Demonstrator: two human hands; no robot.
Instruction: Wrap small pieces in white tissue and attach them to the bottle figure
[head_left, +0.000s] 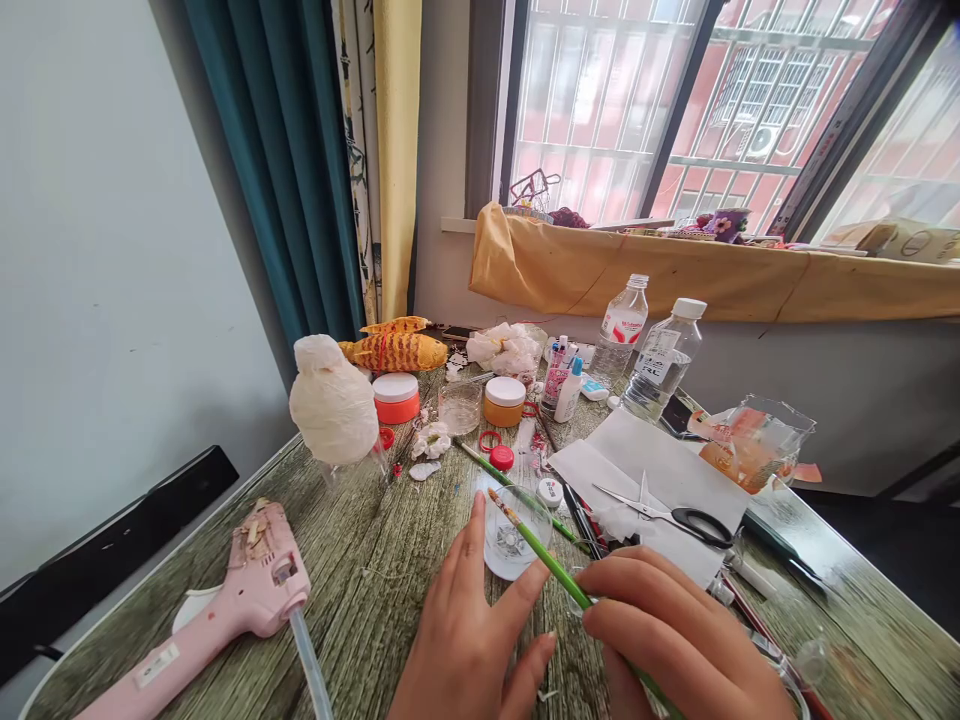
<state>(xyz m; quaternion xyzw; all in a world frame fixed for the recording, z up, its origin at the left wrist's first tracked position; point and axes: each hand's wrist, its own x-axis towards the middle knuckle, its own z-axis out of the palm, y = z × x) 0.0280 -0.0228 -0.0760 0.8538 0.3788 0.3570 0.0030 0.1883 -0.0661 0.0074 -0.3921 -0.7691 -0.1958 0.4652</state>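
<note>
My right hand grips a paintbrush with a green handle. Its bristle end, stained brown-orange, points up and left over a small clear plastic cup. Beside that cup is my left hand, palm down with fingers apart and nothing held; whether a fingertip touches the cup I cannot tell. Another green-handled brush lies behind the cup. Near it are a red bottle cap and a white cap.
A pink glue gun lies front left, below a wrapped cream-coloured form. Farther back stand a red paint jar, an orange paint jar, a yellow fish figure and a water bottle. Scissors rest on white paper at right.
</note>
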